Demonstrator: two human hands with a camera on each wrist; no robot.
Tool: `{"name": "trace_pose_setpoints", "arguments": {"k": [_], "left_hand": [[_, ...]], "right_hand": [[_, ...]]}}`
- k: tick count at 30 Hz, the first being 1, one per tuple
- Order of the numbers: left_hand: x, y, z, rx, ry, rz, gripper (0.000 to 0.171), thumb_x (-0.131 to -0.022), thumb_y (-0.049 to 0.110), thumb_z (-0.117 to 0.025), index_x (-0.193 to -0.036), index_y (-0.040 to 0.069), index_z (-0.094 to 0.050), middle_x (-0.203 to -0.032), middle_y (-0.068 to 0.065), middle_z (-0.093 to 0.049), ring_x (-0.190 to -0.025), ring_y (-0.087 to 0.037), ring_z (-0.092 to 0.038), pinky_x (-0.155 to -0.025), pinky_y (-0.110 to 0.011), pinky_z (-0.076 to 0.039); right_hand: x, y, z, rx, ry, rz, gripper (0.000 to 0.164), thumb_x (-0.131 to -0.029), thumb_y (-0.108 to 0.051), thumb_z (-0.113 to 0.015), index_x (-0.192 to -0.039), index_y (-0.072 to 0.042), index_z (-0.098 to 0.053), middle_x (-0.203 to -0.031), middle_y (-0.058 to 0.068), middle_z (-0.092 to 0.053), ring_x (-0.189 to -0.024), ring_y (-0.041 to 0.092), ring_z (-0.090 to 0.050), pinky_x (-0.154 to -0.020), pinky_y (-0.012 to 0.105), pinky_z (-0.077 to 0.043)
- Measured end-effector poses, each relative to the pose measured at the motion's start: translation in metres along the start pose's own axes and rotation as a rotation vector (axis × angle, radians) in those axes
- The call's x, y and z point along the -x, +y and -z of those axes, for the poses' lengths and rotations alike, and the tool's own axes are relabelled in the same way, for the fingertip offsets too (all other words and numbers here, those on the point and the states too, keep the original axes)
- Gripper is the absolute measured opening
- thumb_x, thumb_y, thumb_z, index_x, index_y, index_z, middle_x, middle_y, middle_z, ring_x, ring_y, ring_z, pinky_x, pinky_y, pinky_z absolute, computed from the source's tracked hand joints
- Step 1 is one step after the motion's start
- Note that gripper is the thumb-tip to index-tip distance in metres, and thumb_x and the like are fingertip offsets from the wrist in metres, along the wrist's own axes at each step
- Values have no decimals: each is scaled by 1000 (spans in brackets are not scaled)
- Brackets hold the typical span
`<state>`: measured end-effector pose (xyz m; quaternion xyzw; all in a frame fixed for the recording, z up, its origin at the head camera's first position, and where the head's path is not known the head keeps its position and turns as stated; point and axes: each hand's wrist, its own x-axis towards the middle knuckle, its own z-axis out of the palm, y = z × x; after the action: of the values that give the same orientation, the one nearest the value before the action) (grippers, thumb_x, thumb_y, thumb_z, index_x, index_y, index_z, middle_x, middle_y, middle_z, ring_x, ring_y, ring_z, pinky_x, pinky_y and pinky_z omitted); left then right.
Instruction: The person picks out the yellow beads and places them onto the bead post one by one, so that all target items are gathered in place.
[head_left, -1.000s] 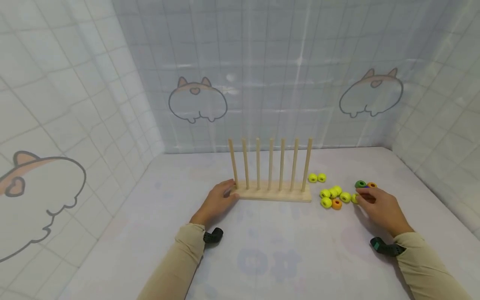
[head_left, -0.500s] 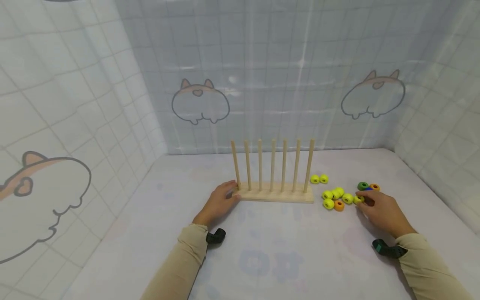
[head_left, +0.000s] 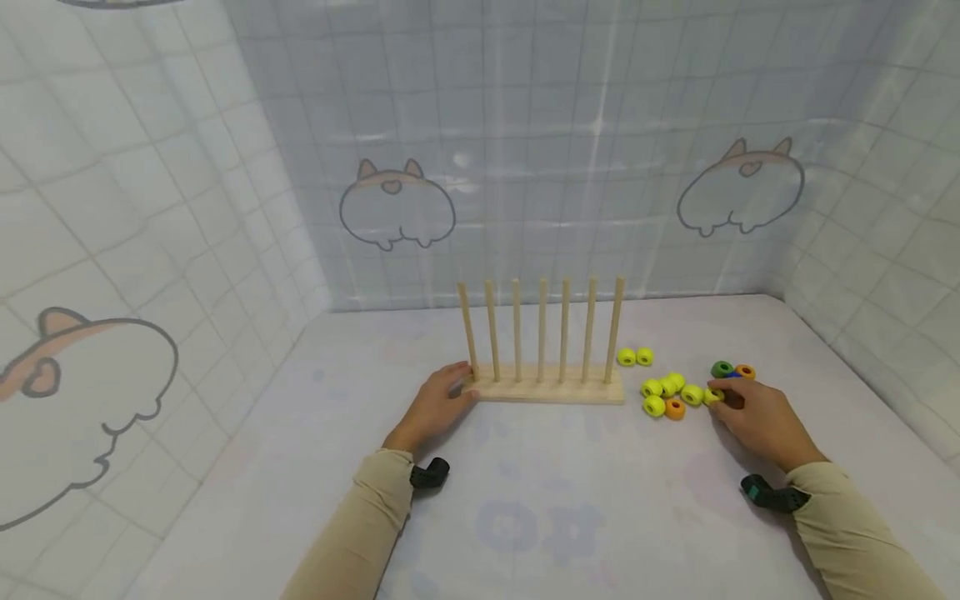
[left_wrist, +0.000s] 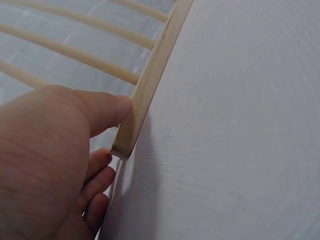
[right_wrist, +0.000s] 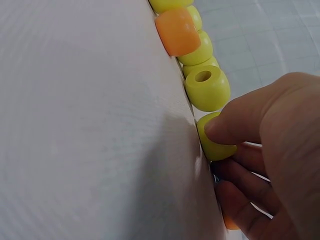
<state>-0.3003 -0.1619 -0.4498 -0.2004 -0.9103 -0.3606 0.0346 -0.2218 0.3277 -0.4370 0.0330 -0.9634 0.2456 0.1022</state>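
Observation:
A wooden peg rack point(head_left: 543, 390) with several upright pegs stands on the table in the head view. My left hand point(head_left: 431, 408) grips the left end of its base. In the left wrist view, the thumb point(left_wrist: 112, 111) presses the base's front face while the other fingers lie behind the end. Over at the right, my right hand point(head_left: 768, 425) pinches a yellow bead point(right_wrist: 220, 149) between thumb and fingers, and the bead is low at the tabletop. Beside it sits another yellow bead point(right_wrist: 210, 92) with its hole showing. Part of the pinched bead is hidden by the thumb.
Several yellow beads point(head_left: 652, 407) and an orange bead point(head_left: 675, 409) lie between the rack and my right hand. Two yellow beads point(head_left: 635, 357) sit farther back. Behind the right hand are a green bead point(head_left: 722, 368), an orange bead point(head_left: 746, 372) and a partly hidden blue one.
My right hand's fingers have closed on the yellow bead, which stays at the same spot. The left hand keeps its place on the rack; the head view shifts slightly.

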Motion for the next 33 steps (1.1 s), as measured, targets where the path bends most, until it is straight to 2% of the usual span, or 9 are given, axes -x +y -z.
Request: {"name": "trace_pose_setpoints", "arguments": {"k": [10, 20, 28, 33], "left_hand": [[-2, -1, 0, 1, 6, -5, 52, -98, 27, -63, -144, 4, -54, -153, -12, -45, -143, -36, -35, -118, -54, -24], [-1, 0, 0, 8, -13, -1, 54, -99, 27, -63, -145, 3, -52, -154, -13, -44, -144, -36, -34, -118, -54, -24], [-1, 2, 5, -3, -14, -1, 53, -99, 26, -62, -145, 2, -52, -154, -15, -43, -144, -37, -34, -118, -54, -24], [-1, 3, 3, 6, -29, 2, 53, -99, 27, -61, -146, 3, -51, -155, -13, -42, -145, -36, -32, -118, -53, -23]], "right_hand": [[1, -1, 1, -28, 78, 25, 34, -92, -14, -69, -121, 5, -67, -112, 28, -67, -102, 44, -61, -82, 61, -50], [0, -1, 2, -52, 115, 6, 36, -94, -16, -69, -121, 7, -66, -104, 25, -68, -92, 37, -63, -71, 49, -53], [-4, -1, 1, -99, 124, -35, 39, -96, -20, -67, -125, 6, -64, -112, 29, -64, -97, 41, -62, -74, 52, -54], [-2, -1, 2, -119, 118, -79, 43, -98, -27, -65, -126, 5, -64, -118, 30, -62, -100, 41, -61, -74, 47, -52]]}}
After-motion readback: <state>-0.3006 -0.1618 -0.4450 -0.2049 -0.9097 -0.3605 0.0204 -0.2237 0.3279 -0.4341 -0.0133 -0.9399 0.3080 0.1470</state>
